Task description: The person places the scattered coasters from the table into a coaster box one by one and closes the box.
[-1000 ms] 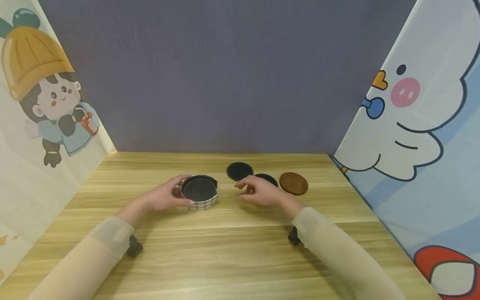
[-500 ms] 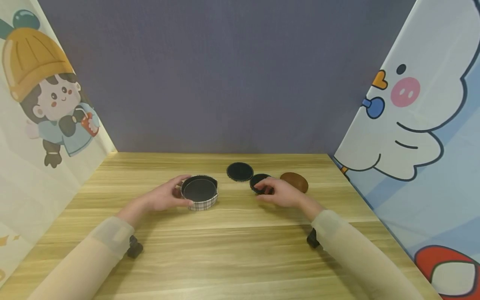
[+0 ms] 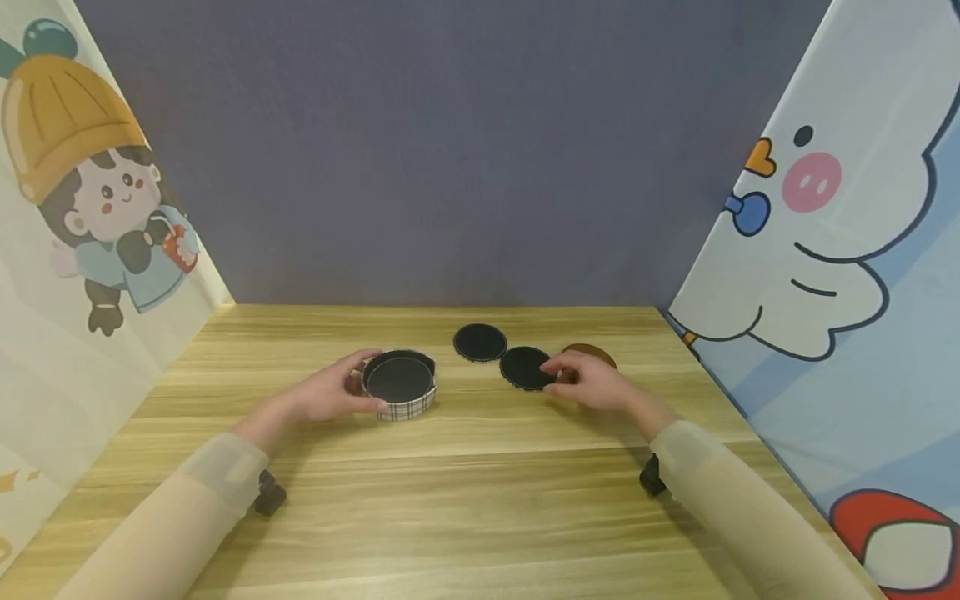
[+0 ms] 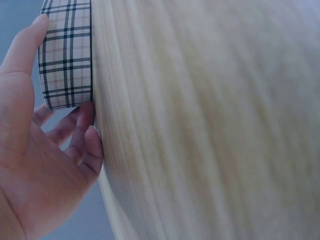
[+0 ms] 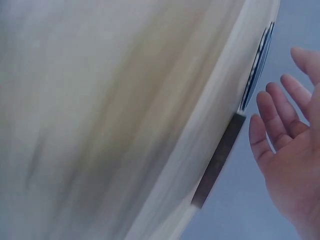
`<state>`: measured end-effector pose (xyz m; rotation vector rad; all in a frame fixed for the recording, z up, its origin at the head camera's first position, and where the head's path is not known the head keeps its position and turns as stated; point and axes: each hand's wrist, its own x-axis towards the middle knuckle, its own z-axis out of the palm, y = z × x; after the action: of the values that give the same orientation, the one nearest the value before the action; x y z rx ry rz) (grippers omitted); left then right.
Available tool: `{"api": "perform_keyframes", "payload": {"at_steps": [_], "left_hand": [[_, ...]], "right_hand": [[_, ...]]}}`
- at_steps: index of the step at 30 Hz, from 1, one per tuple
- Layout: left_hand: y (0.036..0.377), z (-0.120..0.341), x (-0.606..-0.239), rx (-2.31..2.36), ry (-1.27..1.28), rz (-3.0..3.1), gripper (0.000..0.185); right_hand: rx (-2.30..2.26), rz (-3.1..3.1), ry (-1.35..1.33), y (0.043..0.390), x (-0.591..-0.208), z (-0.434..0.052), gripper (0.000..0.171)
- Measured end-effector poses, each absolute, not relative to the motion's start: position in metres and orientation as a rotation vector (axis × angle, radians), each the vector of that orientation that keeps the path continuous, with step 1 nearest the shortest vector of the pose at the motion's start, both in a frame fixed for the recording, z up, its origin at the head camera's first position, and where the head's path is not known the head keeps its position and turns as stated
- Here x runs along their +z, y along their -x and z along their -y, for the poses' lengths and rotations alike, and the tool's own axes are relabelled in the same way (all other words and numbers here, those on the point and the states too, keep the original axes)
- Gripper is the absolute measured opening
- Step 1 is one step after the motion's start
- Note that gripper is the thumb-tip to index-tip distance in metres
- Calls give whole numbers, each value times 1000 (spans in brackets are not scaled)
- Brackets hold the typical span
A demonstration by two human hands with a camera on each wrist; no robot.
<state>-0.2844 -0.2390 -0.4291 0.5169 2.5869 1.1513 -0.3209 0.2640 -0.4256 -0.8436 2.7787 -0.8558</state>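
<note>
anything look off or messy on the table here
Nothing stands out. The plaid holder sits upright in the left hand; two black coasters and a brown coaster lie flat near the right hand. Nothing spilled or damaged.

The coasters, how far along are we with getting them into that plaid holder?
Done: the plaid holder shows a dark disc inside and the left hand grips its side.
In hand: the right hand, fingers relaxed, is at the near black coaster; contact can't be told.
Left: that one, the far black coaster and the brown coaster lie on the table.
</note>
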Motion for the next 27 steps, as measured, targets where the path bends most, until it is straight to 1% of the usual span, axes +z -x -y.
{"api": "perform_keyframes", "payload": {"at_steps": [7, 14, 22, 27], "left_hand": [[285, 240, -429, 1152, -525, -2582, 114], [285, 239, -430, 1151, -526, -2584, 114], [285, 239, -430, 1135, -519, -2601, 114], [286, 239, -429, 1128, -525, -2605, 114]], "right_hand": [[-892, -2792, 818, 332, -428, -280, 47], [-893, -2796, 766, 335, -427, -284, 46], [-711, -2910, 791, 342, -426, -270, 59], [-637, -2872, 788, 348, -427, -257, 68]]}}
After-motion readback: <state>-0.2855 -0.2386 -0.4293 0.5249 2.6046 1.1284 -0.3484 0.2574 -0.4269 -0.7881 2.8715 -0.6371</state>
